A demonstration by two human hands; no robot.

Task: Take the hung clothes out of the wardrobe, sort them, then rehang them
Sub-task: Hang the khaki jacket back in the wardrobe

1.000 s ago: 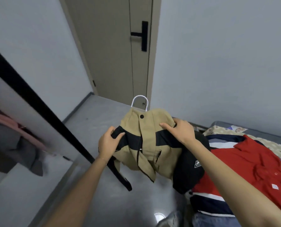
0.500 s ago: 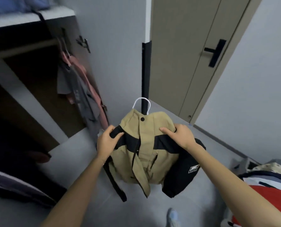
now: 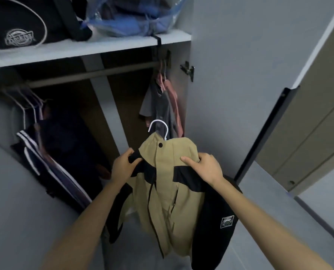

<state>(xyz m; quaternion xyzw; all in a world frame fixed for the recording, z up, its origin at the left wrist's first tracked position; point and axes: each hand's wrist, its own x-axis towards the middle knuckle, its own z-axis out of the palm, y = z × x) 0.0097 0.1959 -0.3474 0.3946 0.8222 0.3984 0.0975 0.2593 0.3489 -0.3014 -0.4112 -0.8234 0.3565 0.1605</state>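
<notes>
I hold a tan and black jacket [image 3: 166,193] on a white hanger [image 3: 159,127] in front of the open wardrobe [image 3: 181,90]. My left hand [image 3: 123,167] grips its left shoulder and my right hand [image 3: 203,167] grips its right shoulder. The hanger's hook points up, below the hanging rail [image 3: 88,75]. A grey shirt and a pink garment [image 3: 162,106] hang at the rail's right end. Dark striped clothes [image 3: 45,152] hang at the left end on white hangers.
The shelf [image 3: 88,49] above the rail carries a black bag [image 3: 20,22] and a clear bag of blue fabric [image 3: 131,14]. A wardrobe door [image 3: 230,75] stands open on the right, with a black-edged panel [image 3: 267,133] and a beige room door [image 3: 318,123] beyond it.
The view has swung left from the bed and room door to face the open wardrobe. Both hands keep the same grip on the jacket, now closer to the rail.
</notes>
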